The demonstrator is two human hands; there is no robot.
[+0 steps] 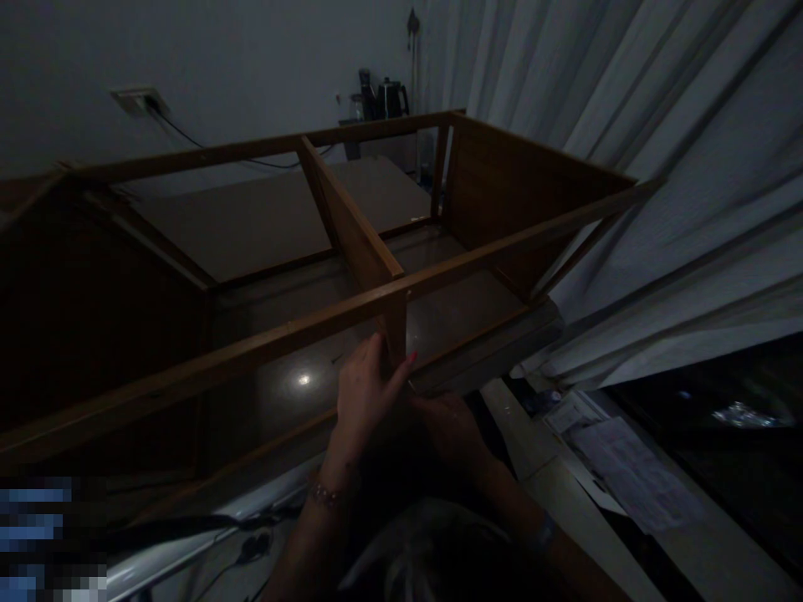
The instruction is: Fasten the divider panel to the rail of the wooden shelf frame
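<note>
A wooden frame [288, 328], like an open cabinet, lies before me with a divider panel [357, 221] across its middle. My left hand [367, 389] is closed around the upright wooden post [395, 326] at the near end of that divider, its thumb on the right side. Close by, lower and to the right, my right hand [448, 426] has its fingers pressed together near the post. A small thin light thing shows at its fingertips, too dim to name.
A long white curtain [602, 109] hangs at the right. Papers [627, 468] lie low on the right. Behind the frame stand a dark kettle [392, 99] and a wall socket [139, 102] with a plugged-in cable. A pale metal bar [188, 535] runs at the lower left.
</note>
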